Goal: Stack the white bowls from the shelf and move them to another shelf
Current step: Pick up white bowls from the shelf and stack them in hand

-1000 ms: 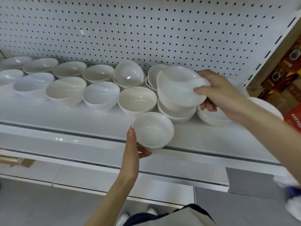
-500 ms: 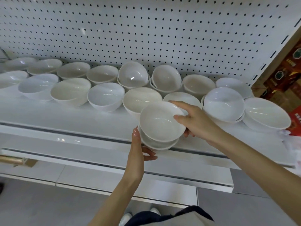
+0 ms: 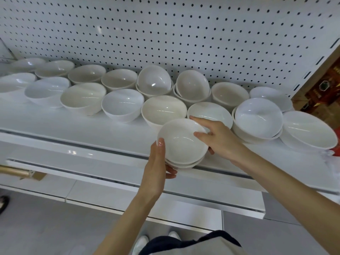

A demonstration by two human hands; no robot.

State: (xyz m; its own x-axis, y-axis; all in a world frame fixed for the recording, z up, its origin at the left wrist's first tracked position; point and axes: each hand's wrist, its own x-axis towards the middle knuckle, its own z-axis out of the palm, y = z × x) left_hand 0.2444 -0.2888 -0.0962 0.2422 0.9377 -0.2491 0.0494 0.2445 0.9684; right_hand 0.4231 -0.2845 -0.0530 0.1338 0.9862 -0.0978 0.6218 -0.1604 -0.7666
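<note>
A white shelf [image 3: 88, 126] runs across the view, backed by a white pegboard [image 3: 165, 34]; white bowls [image 3: 123, 105] stand on it in two loose rows, some nested in pairs and tilted. At the shelf's front edge, right of centre, both hands hold a stack [image 3: 183, 153] of two bowls; the top bowl [image 3: 181, 140] sits inside the lower bowl [image 3: 184, 164], of which only the rim shows. The left hand [image 3: 157, 164] grips the stack from its left side, thumb up against the top rim and fingers curled underneath. The right hand [image 3: 221, 141] grips the top bowl at its right side, thumb hooked over the rim into the bowl, forefinger laid along the far rim, other fingers tucked beneath. The stack is just in front of two single bowls in the front row; a nested pair [image 3: 257, 118] stands to the right of the right hand. Below is a lower shelf [image 3: 128, 190]; white shoes [image 3: 141, 243] show at the bottom edge; brown boxes [image 3: 322, 85] stand past the shelf's right end.
</note>
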